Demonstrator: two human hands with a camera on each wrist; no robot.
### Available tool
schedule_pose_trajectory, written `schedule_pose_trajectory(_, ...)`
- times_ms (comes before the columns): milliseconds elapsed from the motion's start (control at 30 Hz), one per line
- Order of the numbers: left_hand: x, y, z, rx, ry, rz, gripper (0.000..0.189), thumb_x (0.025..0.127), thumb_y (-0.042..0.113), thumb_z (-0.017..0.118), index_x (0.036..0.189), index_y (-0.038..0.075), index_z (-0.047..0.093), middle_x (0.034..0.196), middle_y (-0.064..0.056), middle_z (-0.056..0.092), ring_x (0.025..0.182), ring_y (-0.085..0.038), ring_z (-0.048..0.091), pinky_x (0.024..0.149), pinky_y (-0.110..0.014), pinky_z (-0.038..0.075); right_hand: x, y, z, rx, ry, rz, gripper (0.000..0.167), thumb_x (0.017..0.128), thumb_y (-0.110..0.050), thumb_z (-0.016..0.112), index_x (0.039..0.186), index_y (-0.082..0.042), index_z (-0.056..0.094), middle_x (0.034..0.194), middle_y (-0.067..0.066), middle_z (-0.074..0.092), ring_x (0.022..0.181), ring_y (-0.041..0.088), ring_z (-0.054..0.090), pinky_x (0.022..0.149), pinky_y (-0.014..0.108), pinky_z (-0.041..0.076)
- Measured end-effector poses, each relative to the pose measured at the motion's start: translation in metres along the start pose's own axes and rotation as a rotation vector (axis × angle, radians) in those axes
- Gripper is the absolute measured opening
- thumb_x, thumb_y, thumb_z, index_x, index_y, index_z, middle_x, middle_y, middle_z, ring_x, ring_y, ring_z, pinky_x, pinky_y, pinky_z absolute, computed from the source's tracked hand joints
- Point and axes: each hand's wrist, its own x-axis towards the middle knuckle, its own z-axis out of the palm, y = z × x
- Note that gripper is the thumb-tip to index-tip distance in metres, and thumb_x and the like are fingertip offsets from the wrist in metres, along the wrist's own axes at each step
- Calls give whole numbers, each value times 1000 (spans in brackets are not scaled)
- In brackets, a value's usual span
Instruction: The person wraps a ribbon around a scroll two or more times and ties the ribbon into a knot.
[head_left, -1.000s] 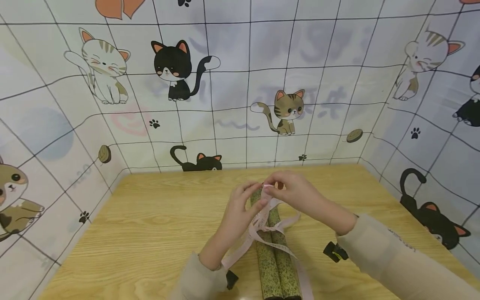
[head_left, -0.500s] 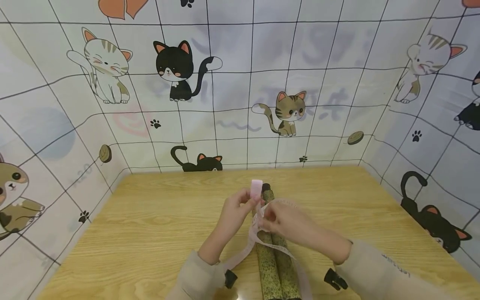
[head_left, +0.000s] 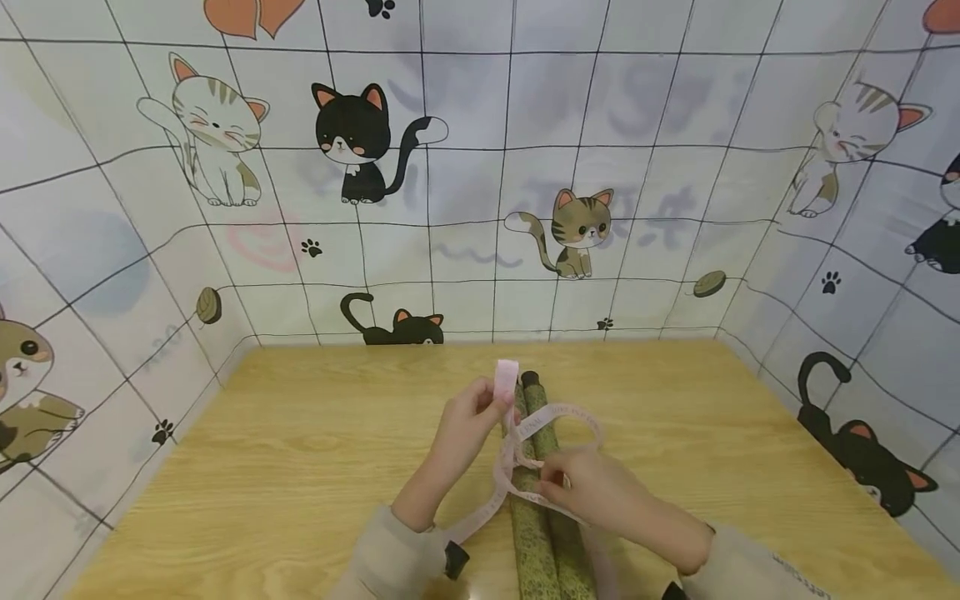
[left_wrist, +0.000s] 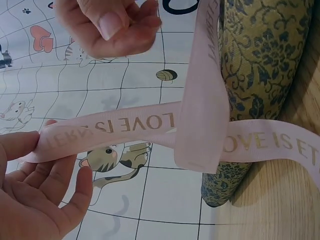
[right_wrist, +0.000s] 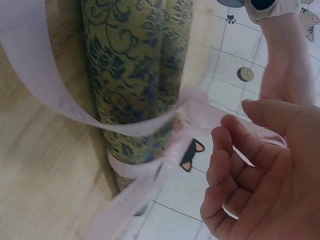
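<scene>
Two long rolls [head_left: 536, 546] in green-gold cloth with a dark blue floral pattern lie side by side on the table, dark at their far ends. A pale pink ribbon [left_wrist: 202, 100] with gold lettering is wrapped around them and knotted on top. Between thumb and fingers, my left hand [head_left: 461, 433] pinches a ribbon loop raised above the rolls' far part. My right hand [head_left: 611, 492] hovers over the rolls nearer to me, beside a loose ribbon strand. In the right wrist view the fingers [right_wrist: 245, 175] are loosely curled with nothing between them.
A wood-grain table [head_left: 315, 467] bears the rolls. Cloth walls [head_left: 465, 175] printed with cats and grid lines enclose its back and sides. Another ribbon loop [head_left: 566, 410] spreads to the right of the knot, and tails trail toward me on both sides.
My right hand has let go of the ribbon at the far end and moved down toward me, past the knot. My left hand has pulled slightly left, holding the loop up.
</scene>
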Motion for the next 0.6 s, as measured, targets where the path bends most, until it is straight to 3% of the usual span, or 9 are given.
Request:
schedule_pose_trajectory(133,2,-1,-4,-29,5,-7,18,96,17,54,97,-1,58,90,-17,68,90,-31,66,81,-40,49,8,-1,10,-144,22,-113,16,83,-31,70,81,-16,65,71,-12,56,57,-1,47,50,18,40)
schedule_pose_trajectory(233,1,-3,-4,-26,19,4,20,95,19,55,96,-1,58,88,-16,69,89,-28,66,79,-36,49,11,-1,18,-199,23,-138,15,83,-28,71,79,-15,64,68,-11,54,56,-1,45,49,17,39)
schedule_pose_trajectory(367,-2,-4,0,-1,46,23,22,94,22,57,95,-1,59,86,-15,69,84,-21,66,70,-27,46,2,2,10,-84,4,-12,11,84,-21,69,75,-18,62,67,-13,51,54,0,41,48,20,37)
schedule_pose_trajectory(533,-11,25,-1,59,55,16,17,95,11,54,93,-5,58,84,-19,68,82,-28,65,60,-23,39,-21,15,-18,17,30,140,12,86,-26,66,77,-22,60,68,-15,52,53,2,40,47,22,36)
schedule_pose_trajectory(600,-11,28,-3,80,53,10,16,95,10,54,93,-6,58,84,-18,68,82,-29,64,60,-24,39,-30,22,-29,58,35,189,11,87,-29,65,80,-21,61,69,-13,53,52,4,40,46,23,36)
